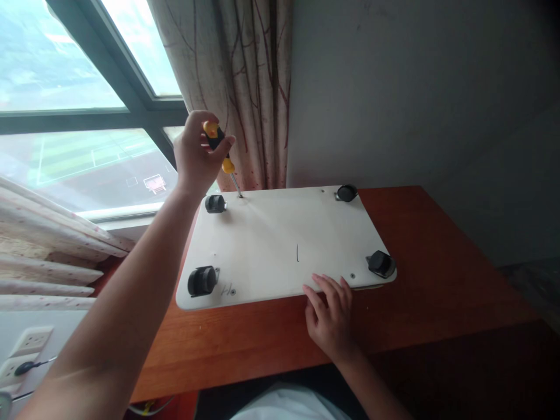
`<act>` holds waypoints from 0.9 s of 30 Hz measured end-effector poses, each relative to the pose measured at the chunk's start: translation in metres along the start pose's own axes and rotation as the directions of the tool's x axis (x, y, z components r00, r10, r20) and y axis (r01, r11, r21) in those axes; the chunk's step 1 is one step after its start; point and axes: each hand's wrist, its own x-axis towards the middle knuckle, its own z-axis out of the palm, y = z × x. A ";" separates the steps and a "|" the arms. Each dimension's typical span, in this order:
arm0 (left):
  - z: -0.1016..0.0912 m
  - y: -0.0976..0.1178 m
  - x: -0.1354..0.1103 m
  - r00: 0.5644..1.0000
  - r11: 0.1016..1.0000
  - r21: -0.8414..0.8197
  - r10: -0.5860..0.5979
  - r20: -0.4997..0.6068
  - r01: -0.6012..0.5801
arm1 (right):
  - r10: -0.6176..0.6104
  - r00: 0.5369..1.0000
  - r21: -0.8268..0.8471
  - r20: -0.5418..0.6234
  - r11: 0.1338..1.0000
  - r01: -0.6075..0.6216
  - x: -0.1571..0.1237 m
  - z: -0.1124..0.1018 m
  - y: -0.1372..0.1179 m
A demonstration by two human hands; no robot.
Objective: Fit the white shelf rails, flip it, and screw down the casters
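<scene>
A yellow and black screwdriver (214,137) is gripped in my left hand (196,151), its shaft slanting down to the right. The tip meets a dark screw spot near the far left edge of a white board (271,239). Black casters stand at the board's corners: far left (214,203), near left (202,281), far right (347,193) and near right (381,264). On the board's near edge rests my right hand (330,312), fingers spread and holding nothing. Small screw heads (352,276) show near the edges.
Beneath the board is a reddish-brown wooden table (402,227). A patterned curtain (254,87) and a grey wall (415,93) stand behind it. To the left are a window (87,119) and a wall socket (32,341) with a plug.
</scene>
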 end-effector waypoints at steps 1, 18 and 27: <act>-0.001 0.001 0.000 1.000 1.000 0.004 -0.001 -0.010 0.001 | -0.003 1.000 -0.013 0.013 1.000 0.003 0.002 -0.001 0.000; -0.003 0.001 0.000 1.000 0.998 -0.058 -0.013 0.000 0.013 | 0.042 0.999 -0.068 0.005 0.997 -0.041 0.009 0.004 0.001; -0.009 0.009 -0.001 0.996 0.997 0.036 -0.065 -0.056 0.067 | 0.067 0.998 -0.064 0.002 0.996 -0.067 0.010 0.004 -0.001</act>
